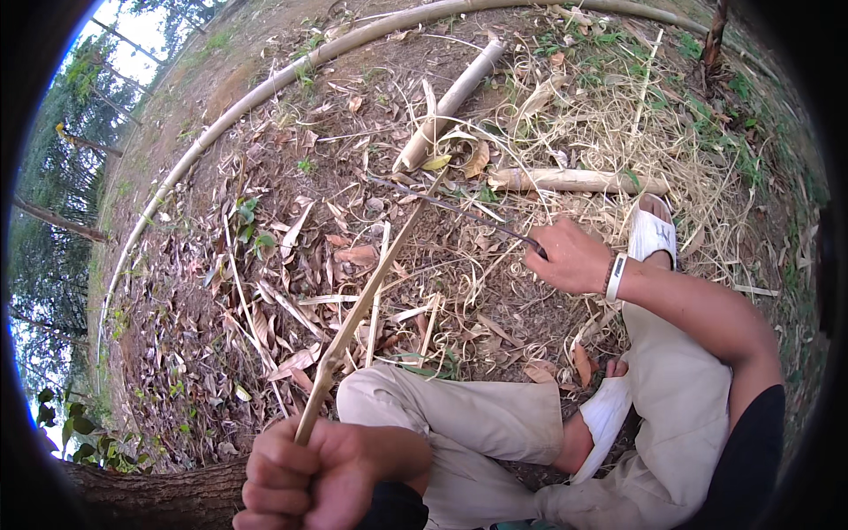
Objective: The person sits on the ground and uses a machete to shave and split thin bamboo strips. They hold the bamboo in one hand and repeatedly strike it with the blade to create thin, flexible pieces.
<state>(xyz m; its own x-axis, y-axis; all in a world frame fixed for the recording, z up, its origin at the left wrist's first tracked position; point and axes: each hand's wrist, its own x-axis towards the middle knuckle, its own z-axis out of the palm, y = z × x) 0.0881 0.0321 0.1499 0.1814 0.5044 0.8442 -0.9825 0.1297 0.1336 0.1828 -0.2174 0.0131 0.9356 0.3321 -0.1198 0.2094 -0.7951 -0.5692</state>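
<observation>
My left hand [305,477], low in the picture, is closed around the lower end of a split bamboo strip [364,305]. The strip slants up and away to the right, with a knot partway along it. My right hand [572,256] grips a knife [481,218] whose handle is mostly hidden in the fist. Its long, narrow, dark blade points left and crosses the strip near the far end; it seems to touch there. A pale wristband [616,276] circles my right wrist.
Two cut bamboo pieces [455,102] [574,180] lie ahead among pale shavings [565,115] and dry leaves. A long bamboo pole [265,88] spans the far ground. My bent legs [459,411] and white slippers [605,424] are near; a log [168,495] is at lower left.
</observation>
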